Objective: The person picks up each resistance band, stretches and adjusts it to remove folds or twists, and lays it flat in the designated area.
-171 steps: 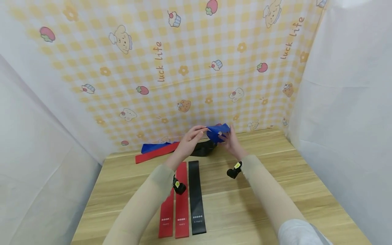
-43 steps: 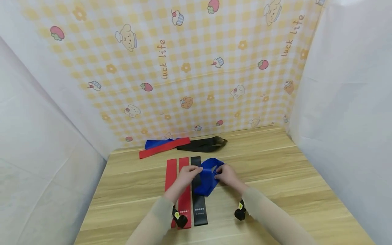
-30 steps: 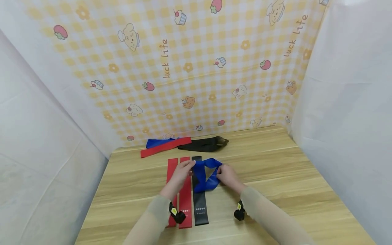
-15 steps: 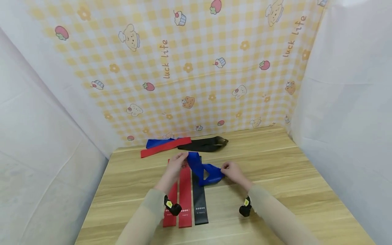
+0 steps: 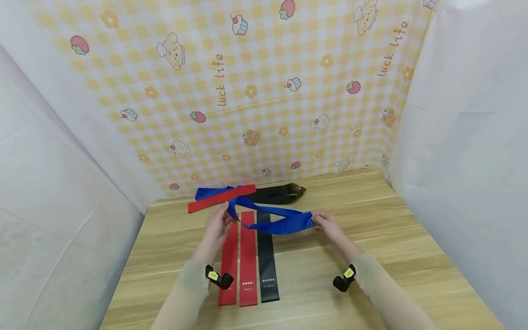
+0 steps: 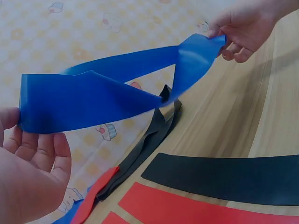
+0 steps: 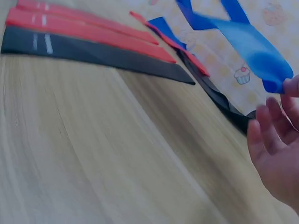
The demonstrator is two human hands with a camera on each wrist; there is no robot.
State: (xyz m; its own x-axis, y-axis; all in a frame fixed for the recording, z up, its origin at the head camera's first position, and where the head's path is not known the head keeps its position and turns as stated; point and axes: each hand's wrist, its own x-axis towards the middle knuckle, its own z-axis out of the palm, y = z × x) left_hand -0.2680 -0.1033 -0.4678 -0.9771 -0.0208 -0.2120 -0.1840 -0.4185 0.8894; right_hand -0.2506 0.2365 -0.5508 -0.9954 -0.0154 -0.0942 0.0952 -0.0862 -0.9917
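Note:
A blue resistance band (image 5: 284, 225) is stretched lengthwise in the air between my two hands, its loop twisted along the way. My left hand (image 5: 216, 225) pinches the left end; in the left wrist view its thumb and fingers are at the band's edge. At the other end, my right hand (image 5: 329, 224) pinches the band between thumb and finger, and the remaining fingers (image 7: 270, 122) are loosely bent. Below the band lie two red bands (image 5: 248, 256) and a black band (image 5: 268, 266), flat and side by side with printed ends toward me.
Along the back of the wooden table (image 5: 371, 256) lie another red band (image 5: 218, 200), a loose black band (image 5: 284, 194) and a blue band (image 5: 208, 193), overlapping. A checked cloth (image 5: 264, 110) hangs behind, and white cloth walls (image 5: 449, 137) stand at both sides.
The blue band came from the back pile to above the flat bands. My hands have since moved apart, left hand leftward and right hand rightward, drawing its bunched loop out long.

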